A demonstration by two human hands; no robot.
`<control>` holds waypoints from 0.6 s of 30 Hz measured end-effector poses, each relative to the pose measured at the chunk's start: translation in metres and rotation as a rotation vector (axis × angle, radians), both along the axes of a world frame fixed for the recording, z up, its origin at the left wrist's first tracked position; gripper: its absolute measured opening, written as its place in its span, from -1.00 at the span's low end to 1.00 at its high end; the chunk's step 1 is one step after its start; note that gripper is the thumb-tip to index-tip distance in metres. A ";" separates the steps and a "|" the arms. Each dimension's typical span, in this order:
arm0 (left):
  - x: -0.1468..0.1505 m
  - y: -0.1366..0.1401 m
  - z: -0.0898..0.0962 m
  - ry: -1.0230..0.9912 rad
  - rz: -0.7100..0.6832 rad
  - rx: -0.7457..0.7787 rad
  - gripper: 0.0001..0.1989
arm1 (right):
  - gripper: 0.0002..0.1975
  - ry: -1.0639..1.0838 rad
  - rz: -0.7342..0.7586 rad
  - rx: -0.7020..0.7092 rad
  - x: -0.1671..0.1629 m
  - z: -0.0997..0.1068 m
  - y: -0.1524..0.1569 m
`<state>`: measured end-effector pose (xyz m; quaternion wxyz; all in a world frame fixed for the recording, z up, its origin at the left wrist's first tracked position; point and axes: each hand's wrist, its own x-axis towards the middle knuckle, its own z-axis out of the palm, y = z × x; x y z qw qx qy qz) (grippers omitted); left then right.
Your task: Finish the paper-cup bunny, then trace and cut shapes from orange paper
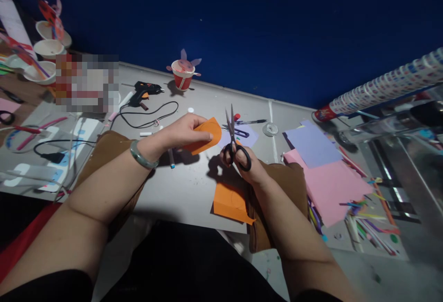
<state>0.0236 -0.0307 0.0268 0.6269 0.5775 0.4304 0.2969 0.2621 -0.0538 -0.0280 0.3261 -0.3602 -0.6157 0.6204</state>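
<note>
Pinched between thumb and fingers of my left hand (192,131) is a piece of orange paper (209,130), its right end cut round. A drawn curve shows faintly on it. My right hand (247,166) has its fingers through the black handles of a pair of scissors (231,129). The blades point away from me, slightly parted, just right of the paper and apart from it. Below my right hand, a second orange sheet (230,202) with a faint drawn outline lies at the table's near edge.
A black glue gun (143,93) with a looped cord and a red paper cup (183,78) with pink cutouts stand at the back. Tape (270,129) and a pen (252,121) lie right of centre. Purple paper (313,144), pink paper (334,184) and a long cup stack (387,87) are farther right.
</note>
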 end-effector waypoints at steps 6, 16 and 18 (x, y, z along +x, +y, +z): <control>0.006 -0.004 -0.003 0.044 -0.068 -0.078 -0.85 | -0.35 0.009 -0.151 0.001 -0.002 -0.005 0.001; 0.013 -0.011 -0.016 0.104 -0.275 -0.087 -0.88 | -0.40 -0.031 -0.253 0.000 -0.008 0.000 -0.004; 0.016 -0.013 -0.021 0.128 -0.309 -0.043 -0.83 | -0.42 -0.032 -0.244 0.004 -0.009 0.000 -0.005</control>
